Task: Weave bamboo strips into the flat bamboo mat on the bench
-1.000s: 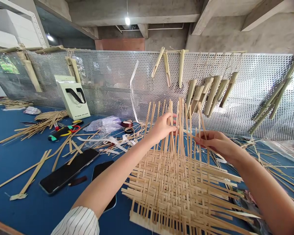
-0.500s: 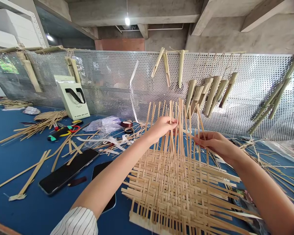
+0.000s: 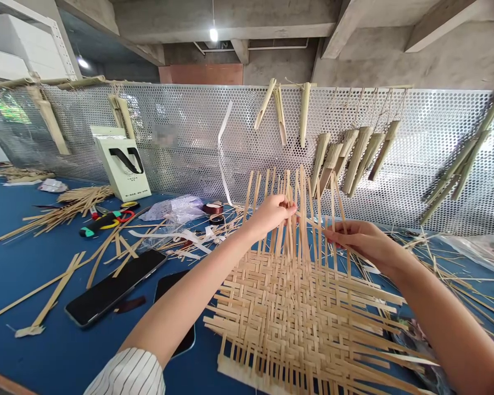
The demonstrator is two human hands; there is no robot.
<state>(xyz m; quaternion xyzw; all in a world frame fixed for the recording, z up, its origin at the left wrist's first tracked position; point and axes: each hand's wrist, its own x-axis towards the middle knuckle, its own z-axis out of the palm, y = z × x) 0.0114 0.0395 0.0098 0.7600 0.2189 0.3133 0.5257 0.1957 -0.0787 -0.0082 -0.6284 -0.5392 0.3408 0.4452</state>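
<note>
A woven bamboo mat (image 3: pixel 288 312) lies on the blue table, loose strip ends sticking out along its sides. At its far edge several upright bamboo strips (image 3: pixel 302 236) rise in a fan. My left hand (image 3: pixel 276 211) is closed among these uprights, fingertips pinched on strips near the middle. A slanting crosswise bamboo strip (image 3: pixel 313 223) runs from near my left fingertips to my right hand (image 3: pixel 354 241), which pinches it between thumb and fingers. Part of that strip is hidden behind the uprights and my fingers.
Left on the table are a black phone (image 3: pixel 113 288), a second dark device (image 3: pixel 181 334) under my forearm, pliers (image 3: pixel 107 220), a bamboo strip bundle (image 3: pixel 82 200) and a pale box (image 3: pixel 121 164). Behind stands a perforated metal panel (image 3: pixel 189 137) with hanging bamboo pieces (image 3: pixel 360 159).
My left hand has shifted very slightly, and the uprights beside its fingers have moved a little. My right hand keeps its grip on the crosswise strip.
</note>
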